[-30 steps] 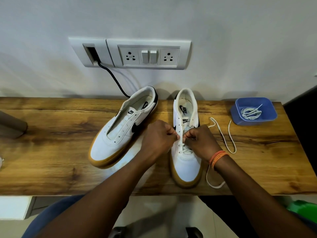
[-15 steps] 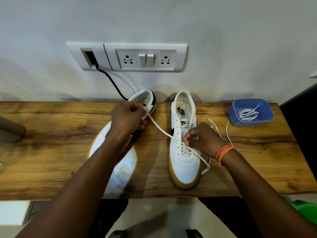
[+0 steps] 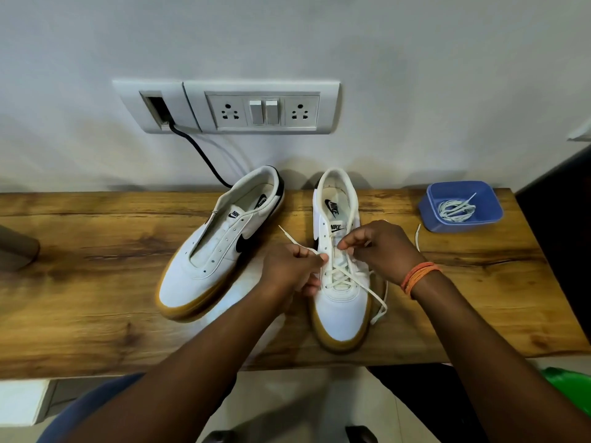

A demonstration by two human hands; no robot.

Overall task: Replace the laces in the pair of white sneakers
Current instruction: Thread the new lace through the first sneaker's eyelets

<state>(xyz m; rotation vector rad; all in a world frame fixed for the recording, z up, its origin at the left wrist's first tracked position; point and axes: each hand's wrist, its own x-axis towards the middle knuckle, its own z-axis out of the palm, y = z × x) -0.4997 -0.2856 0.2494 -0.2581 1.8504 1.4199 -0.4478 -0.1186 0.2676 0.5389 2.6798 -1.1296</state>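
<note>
Two white sneakers with gum soles stand on the wooden shelf (image 3: 96,282). The left sneaker (image 3: 220,247) has bare eyelets and lies angled. The right sneaker (image 3: 340,276) carries a cream lace (image 3: 339,276) crossed through its lower eyelets. My left hand (image 3: 291,266) pinches one end of that lace, whose tip sticks up to the left. My right hand (image 3: 380,251) pinches the lace over the middle eyelets. A loose strand trails down the shoe's right side to the shelf.
A blue tub (image 3: 460,215) at the back right holds a coiled white lace (image 3: 455,211). A switch and socket panel (image 3: 259,107) is on the wall, with a black cable (image 3: 198,151) running down behind the left sneaker. A grey object (image 3: 16,247) sits at the far left.
My left hand, which had pulled the lace out far to the upper left over the left sneaker, has come back beside the right sneaker. The lace is no longer stretched taut.
</note>
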